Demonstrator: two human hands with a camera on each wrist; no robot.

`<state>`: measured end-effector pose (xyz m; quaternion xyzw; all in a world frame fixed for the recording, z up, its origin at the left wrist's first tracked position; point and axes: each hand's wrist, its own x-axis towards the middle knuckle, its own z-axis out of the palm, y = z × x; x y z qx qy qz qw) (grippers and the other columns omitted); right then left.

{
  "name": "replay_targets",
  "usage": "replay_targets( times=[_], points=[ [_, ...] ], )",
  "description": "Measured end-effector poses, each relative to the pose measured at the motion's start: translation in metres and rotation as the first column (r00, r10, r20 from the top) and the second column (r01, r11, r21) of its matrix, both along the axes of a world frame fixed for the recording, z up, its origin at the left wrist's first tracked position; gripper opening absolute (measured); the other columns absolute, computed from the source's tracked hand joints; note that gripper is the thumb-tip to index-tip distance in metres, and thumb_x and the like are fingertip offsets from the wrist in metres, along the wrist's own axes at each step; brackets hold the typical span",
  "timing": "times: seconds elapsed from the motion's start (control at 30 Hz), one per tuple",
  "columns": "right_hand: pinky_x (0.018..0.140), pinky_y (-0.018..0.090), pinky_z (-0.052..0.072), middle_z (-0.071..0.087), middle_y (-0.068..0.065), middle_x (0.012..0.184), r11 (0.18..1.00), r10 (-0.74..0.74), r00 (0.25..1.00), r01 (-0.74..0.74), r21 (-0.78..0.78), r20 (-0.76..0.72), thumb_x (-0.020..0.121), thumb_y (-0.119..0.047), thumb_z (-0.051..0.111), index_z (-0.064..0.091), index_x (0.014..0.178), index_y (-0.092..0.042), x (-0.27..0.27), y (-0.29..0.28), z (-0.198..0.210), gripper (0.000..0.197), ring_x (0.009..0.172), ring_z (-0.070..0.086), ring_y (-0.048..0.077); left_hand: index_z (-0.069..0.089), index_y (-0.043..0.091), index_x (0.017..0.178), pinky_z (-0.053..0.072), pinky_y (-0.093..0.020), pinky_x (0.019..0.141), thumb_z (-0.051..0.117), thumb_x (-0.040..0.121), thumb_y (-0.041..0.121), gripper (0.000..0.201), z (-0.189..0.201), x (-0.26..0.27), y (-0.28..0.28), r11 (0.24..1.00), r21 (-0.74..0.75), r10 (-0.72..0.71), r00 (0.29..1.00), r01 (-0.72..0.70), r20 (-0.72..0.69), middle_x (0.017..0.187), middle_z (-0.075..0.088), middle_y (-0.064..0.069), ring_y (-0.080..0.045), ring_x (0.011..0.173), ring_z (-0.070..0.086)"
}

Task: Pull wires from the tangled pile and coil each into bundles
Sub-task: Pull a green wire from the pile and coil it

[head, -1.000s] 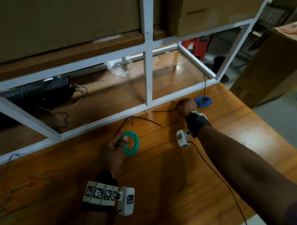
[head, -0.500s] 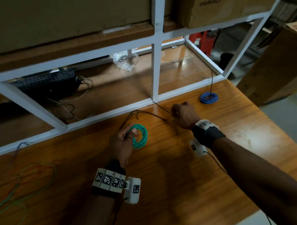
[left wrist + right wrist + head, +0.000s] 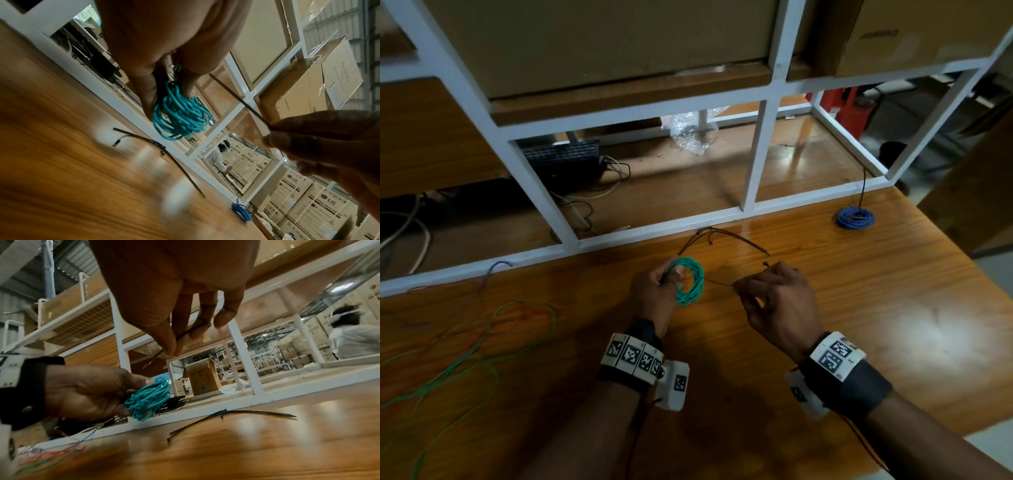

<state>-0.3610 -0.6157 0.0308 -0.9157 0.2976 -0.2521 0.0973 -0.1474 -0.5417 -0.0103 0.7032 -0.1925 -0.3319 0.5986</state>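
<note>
The left hand is clamped on a teal coil, thumb and fingers pinching one side of the ring so it hangs clear of the counter. The right hand sits just at the coil's 3 o'clock, its thumb and forefinger closed on a thin dark tie whose free tip points toward the coil.

The step in hand looks like binding the finished coil. To do it well, thread the tie's tip through the open middle of the ring at the side opposite the left thumb, where the loops lie together. Keep the left pinch firm: the wrist views show the strands already fanning apart at the lower edge, and a slack hold would likely let loops spring loose. Gather every strand inside the tie before closing it; one left outside will probably unravel. Draw it snug, not so tight that it kinks the wire.

More ties lie on the counter at 12 o'clock from the hands. A bound blue coil rests well apart at 2 o'clock. The loose wires waiting to be coiled sprawl at 9 o'clock.
</note>
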Motion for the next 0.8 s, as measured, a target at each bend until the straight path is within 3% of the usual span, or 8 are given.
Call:
replay_targets(
  times=[0.17,0.3,0.47,0.57,0.67,0.8],
  points=[
    [0.070,0.037,0.045,0.074,-0.007,0.094,0.995,0.026,0.987,-0.041,-0.093,-0.161,0.089,-0.034,0.071,0.079,0.099,-0.027,0.005,0.019,0.012,0.015,0.081,0.056,0.022,0.067,0.024,0.126,0.050,-0.021,0.071,0.064,0.096,0.025,0.030,0.002,0.011,0.013,1.000,0.014,-0.011,0.998,0.010,0.069,0.107,0.072,0.007,0.003,0.087,0.065],
    [0.072,0.037,0.046,0.070,-0.005,0.090,0.990,0.048,0.969,-0.079,-0.119,-0.242,0.090,-0.043,0.058,0.077,0.093,-0.027,0.014,0.029,0.019,0.025,0.084,0.057,0.023,0.066,0.022,0.127,0.056,-0.027,0.080,0.066,0.095,0.025,0.032,0.006,0.014,0.019,1.000,0.011,-0.024,0.999,0.023,0.047,0.100,0.070,0.014,0.005,0.082,0.066],
    [0.068,0.038,0.046,0.064,-0.003,0.082,0.979,0.067,0.953,-0.120,-0.166,-0.294,0.087,-0.041,0.063,0.075,0.090,-0.024,0.030,0.041,0.026,0.021,0.082,0.056,0.025,0.068,0.024,0.125,0.052,-0.020,0.072,0.066,0.095,0.027,0.030,0.007,0.008,0.030,0.999,0.002,-0.038,0.985,0.038,0.169,0.100,0.073,0.011,0.010,0.077,0.066],
    [0.066,0.038,0.045,0.061,-0.002,0.079,0.968,0.085,0.949,-0.151,-0.199,-0.304,0.085,-0.038,0.064,0.074,0.084,-0.022,0.039,0.048,0.028,0.019,0.080,0.055,0.027,0.067,0.024,0.126,0.051,-0.018,0.073,0.065,0.096,0.026,0.030,0.008,0.008,0.035,0.998,0.010,-0.055,0.978,0.054,0.203,0.099,0.073,0.006,0.002,0.081,0.066],
    [0.065,0.038,0.042,0.061,-0.001,0.079,0.963,0.077,0.941,-0.155,-0.220,-0.328,0.083,-0.035,0.064,0.073,0.082,-0.020,0.046,0.054,0.028,0.018,0.079,0.055,0.028,0.067,0.021,0.127,0.055,-0.026,0.084,0.066,0.095,0.024,0.032,0.011,0.010,0.037,0.997,0.013,-0.071,0.976,0.070,0.206,0.112,0.069,0.008,-0.005,0.097,0.065],
    [0.064,0.038,0.042,0.062,0.000,0.080,0.964,0.056,0.934,-0.142,-0.224,-0.353,0.080,-0.032,0.072,0.073,0.082,-0.018,0.054,0.059,0.031,0.015,0.079,0.056,0.028,0.068,0.022,0.126,0.055,-0.033,0.093,0.067,0.094,0.027,0.032,0.008,0.013,0.037,0.995,0.001,-0.093,0.974,0.095,0.207,0.118,0.072,-0.001,-0.013,0.108,0.066]
  ],
)
